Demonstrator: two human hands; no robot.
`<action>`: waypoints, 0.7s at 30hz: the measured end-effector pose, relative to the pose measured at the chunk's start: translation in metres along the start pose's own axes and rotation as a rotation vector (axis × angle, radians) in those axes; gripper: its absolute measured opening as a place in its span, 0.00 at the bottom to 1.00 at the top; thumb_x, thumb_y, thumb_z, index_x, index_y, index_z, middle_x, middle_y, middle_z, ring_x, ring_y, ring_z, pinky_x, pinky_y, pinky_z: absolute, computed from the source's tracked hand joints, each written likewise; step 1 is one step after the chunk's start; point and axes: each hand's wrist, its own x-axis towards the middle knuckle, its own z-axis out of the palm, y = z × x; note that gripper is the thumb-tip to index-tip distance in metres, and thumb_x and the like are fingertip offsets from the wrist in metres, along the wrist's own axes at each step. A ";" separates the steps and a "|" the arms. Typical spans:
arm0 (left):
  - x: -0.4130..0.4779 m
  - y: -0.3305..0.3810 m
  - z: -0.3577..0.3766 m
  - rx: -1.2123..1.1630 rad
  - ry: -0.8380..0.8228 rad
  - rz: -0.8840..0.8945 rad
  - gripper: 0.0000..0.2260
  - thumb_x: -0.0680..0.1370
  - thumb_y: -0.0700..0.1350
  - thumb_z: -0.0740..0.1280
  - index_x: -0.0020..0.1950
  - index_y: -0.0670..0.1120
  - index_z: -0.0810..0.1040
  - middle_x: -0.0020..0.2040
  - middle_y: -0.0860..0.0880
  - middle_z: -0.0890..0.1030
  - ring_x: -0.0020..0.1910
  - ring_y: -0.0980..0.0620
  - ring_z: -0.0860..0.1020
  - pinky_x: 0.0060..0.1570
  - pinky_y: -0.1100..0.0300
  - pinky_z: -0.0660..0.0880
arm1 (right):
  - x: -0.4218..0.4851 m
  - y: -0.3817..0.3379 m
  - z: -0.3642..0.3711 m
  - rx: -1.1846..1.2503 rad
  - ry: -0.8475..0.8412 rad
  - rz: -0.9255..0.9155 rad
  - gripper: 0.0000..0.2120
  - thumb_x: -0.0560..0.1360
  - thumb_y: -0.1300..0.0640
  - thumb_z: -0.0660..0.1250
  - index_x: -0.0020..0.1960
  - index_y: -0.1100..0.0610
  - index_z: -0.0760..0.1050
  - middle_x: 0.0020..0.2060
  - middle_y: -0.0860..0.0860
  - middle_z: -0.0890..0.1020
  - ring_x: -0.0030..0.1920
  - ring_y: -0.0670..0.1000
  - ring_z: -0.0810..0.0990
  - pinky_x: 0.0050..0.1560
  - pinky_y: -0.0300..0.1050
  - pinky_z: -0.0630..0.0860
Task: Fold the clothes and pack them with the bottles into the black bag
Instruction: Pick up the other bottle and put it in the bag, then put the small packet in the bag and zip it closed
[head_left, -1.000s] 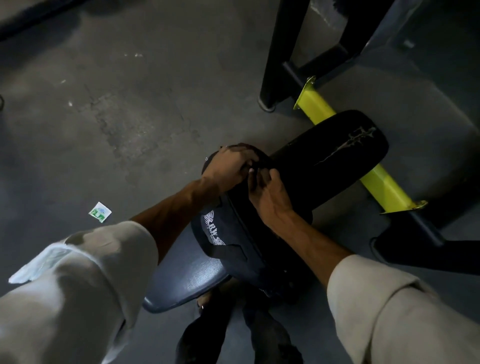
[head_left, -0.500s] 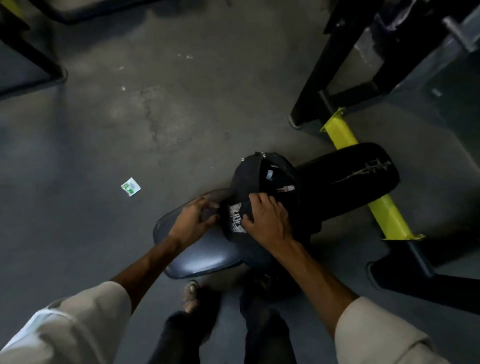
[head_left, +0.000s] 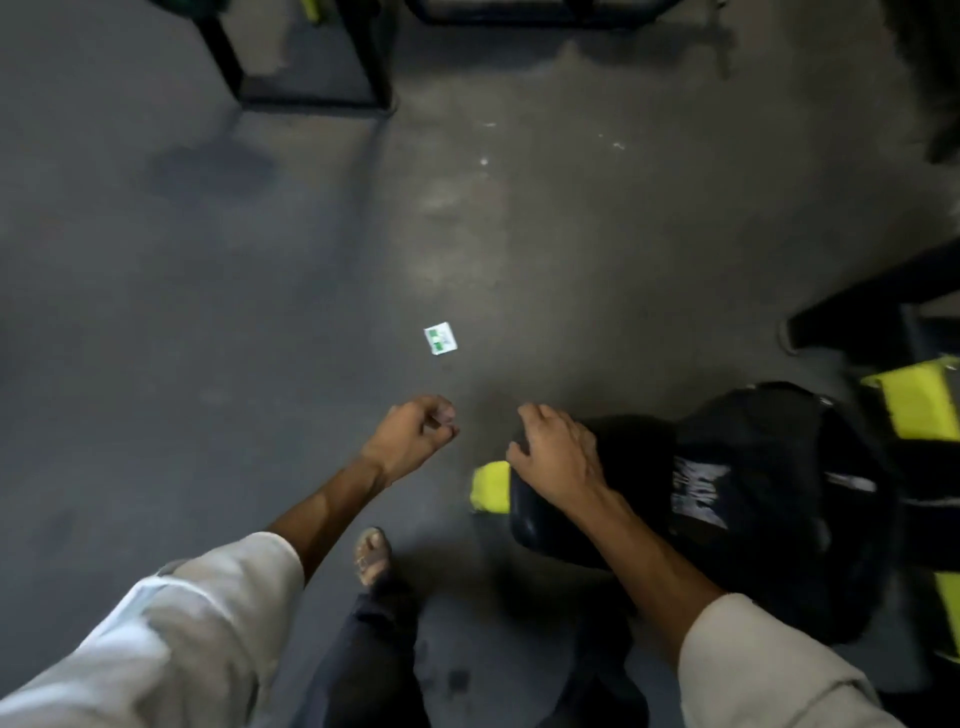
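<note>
Left hand: one, fingers loosely curled, holding nothing.
Right hand: one, fingers spread flat on black padded counter.
Black fabric bag: one, right of those fingers.

Small white-and-green paper packet flat on grey concrete floor, just ahead of left hand. Black glossy padded seat directly under right hand; yellow metal end piece just beside that wrist, toward the left hand. Yellow frame bar well right of right hand. Black tubular metal stand and dark blotchy floor stain far ahead of left hand.
</note>
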 end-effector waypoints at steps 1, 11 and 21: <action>0.001 -0.024 -0.022 -0.005 0.003 -0.016 0.10 0.76 0.50 0.71 0.54 0.46 0.82 0.50 0.51 0.84 0.49 0.53 0.82 0.60 0.55 0.74 | 0.015 -0.027 0.006 -0.008 -0.002 -0.010 0.21 0.74 0.45 0.64 0.62 0.55 0.74 0.55 0.55 0.80 0.56 0.60 0.80 0.51 0.50 0.76; 0.036 -0.141 -0.187 0.018 -0.009 -0.083 0.08 0.79 0.47 0.70 0.53 0.44 0.83 0.48 0.49 0.84 0.48 0.53 0.81 0.51 0.62 0.73 | 0.134 -0.181 0.029 0.048 -0.089 0.012 0.16 0.76 0.47 0.64 0.57 0.56 0.75 0.54 0.55 0.82 0.55 0.60 0.81 0.49 0.50 0.76; 0.189 -0.167 -0.215 0.156 -0.246 -0.083 0.10 0.81 0.48 0.67 0.58 0.45 0.83 0.52 0.49 0.84 0.49 0.53 0.81 0.50 0.60 0.77 | 0.269 -0.152 0.063 0.181 -0.194 0.248 0.13 0.76 0.49 0.64 0.55 0.56 0.75 0.54 0.56 0.82 0.55 0.60 0.81 0.49 0.49 0.74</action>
